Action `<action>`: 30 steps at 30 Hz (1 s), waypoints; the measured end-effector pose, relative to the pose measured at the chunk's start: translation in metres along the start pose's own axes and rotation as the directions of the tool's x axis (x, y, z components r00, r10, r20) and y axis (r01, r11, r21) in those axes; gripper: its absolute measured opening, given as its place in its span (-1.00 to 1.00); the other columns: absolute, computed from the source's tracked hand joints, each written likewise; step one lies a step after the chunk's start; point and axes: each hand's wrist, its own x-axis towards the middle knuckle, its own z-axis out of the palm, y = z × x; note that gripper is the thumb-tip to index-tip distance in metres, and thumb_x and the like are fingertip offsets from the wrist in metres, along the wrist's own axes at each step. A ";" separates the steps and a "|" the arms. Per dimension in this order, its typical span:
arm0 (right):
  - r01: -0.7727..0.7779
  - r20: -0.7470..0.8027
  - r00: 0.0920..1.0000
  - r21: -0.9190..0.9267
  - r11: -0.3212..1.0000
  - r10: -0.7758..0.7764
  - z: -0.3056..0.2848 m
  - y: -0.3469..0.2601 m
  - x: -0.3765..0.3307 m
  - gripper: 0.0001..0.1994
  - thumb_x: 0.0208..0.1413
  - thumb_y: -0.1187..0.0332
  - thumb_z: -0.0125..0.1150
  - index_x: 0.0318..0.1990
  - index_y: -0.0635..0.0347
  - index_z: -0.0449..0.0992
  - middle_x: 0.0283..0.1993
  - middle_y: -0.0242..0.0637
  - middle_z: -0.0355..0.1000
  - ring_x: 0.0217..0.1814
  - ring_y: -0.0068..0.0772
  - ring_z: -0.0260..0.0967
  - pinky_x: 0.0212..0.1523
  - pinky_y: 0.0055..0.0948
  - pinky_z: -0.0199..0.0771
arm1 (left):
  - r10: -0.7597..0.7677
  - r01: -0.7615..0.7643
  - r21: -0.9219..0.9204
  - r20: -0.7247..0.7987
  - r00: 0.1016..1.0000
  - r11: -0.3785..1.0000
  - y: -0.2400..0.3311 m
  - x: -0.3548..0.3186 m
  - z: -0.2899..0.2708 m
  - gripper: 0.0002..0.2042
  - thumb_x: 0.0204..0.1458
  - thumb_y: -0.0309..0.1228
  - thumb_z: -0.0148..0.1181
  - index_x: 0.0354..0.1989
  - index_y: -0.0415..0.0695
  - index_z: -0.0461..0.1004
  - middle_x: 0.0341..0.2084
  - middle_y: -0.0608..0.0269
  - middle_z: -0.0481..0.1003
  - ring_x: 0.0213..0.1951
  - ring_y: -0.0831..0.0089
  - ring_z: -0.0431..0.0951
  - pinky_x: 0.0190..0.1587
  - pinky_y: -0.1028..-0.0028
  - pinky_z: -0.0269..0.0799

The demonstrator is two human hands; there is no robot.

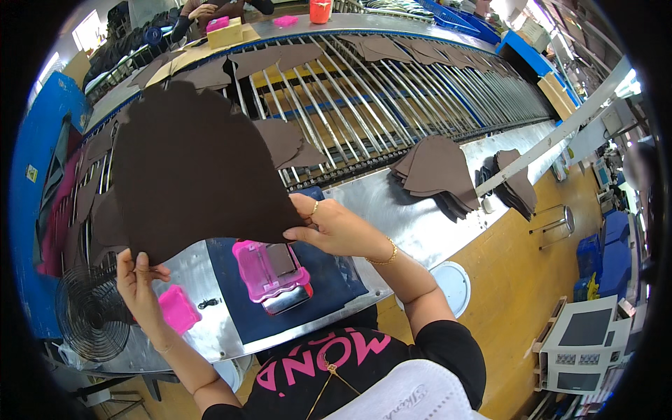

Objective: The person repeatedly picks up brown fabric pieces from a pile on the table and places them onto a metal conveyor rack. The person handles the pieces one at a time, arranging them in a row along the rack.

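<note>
A large dark brown sheet-like piece (192, 168) with a scalloped far edge is raised in front of me; whether it is leather or fabric I cannot tell. My left hand (142, 283) pinches its near left corner between thumb and fingers. At the near right corner, my right hand (343, 227) grips the edge, thumb on the near side. Below the piece, a pink open box (257, 283) with a grey block in it rests on a dark blue mat (332, 280). A pink lid-like tray (180, 309) lies beside my left wrist.
Brown cut pieces (283, 140) lie on a metal roller conveyor (364, 105) beyond the bench. Stacked brown pieces (437, 171) sit at the bench's right, near a slanted white bar (553, 129). A black fan (94, 315) stands left. Across the conveyor, a person's hand (203, 10) shows.
</note>
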 end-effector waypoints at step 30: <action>0.262 -0.011 0.954 -0.461 0.848 -0.301 0.035 0.044 -0.003 -0.82 -0.07 0.26 0.26 -0.32 0.12 0.58 -0.50 -0.35 0.45 -0.34 -0.42 0.34 -0.14 -0.40 0.10 | -0.074 0.087 0.154 -0.089 0.993 0.984 -0.007 -0.032 -0.033 -0.84 0.14 -0.42 0.10 -0.21 -0.27 0.42 -0.54 0.35 0.43 -0.60 0.68 0.37 -0.55 0.69 0.23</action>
